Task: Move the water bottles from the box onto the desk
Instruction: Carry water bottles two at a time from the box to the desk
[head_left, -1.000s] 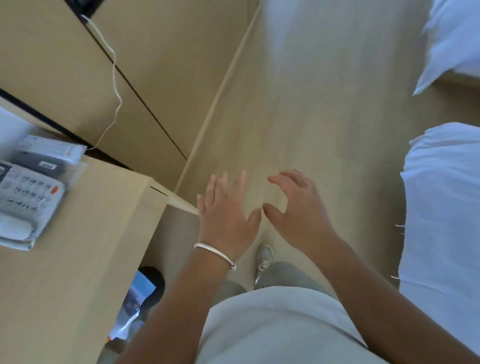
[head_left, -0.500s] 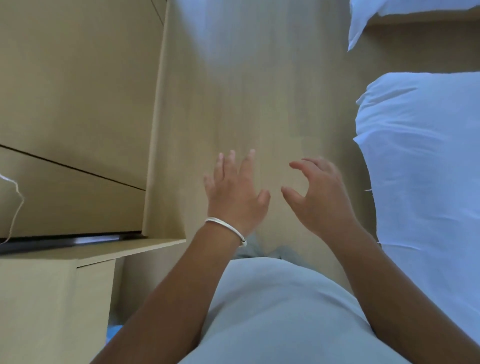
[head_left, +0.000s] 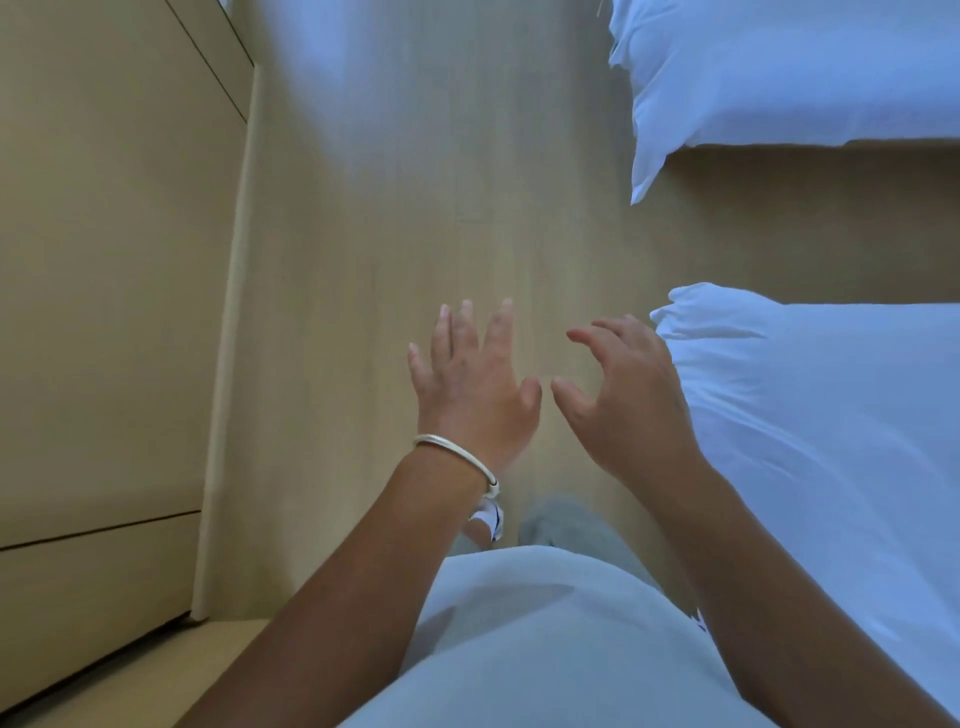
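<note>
No water bottle and no box show in the head view. My left hand (head_left: 470, 387), with a silver bangle on its wrist, is held out over the wooden floor with its fingers straight and spread, holding nothing. Close beside it, my right hand (head_left: 626, 400) hovers with loosely curved fingers and is empty too. Only a corner of the desk (head_left: 171, 675) appears at the bottom left.
A white bed (head_left: 831, 426) fills the right side and a second white bed (head_left: 779, 67) lies at the top right. Beige wall panels (head_left: 104, 260) run down the left. Wooden floor (head_left: 415, 182) stretches ahead between them. My shoe (head_left: 488, 519) shows below the left wrist.
The view has swung right: the desk with the phone has slid out to the bottom left and the beds have come further in. Both hands stay raised and empty.
</note>
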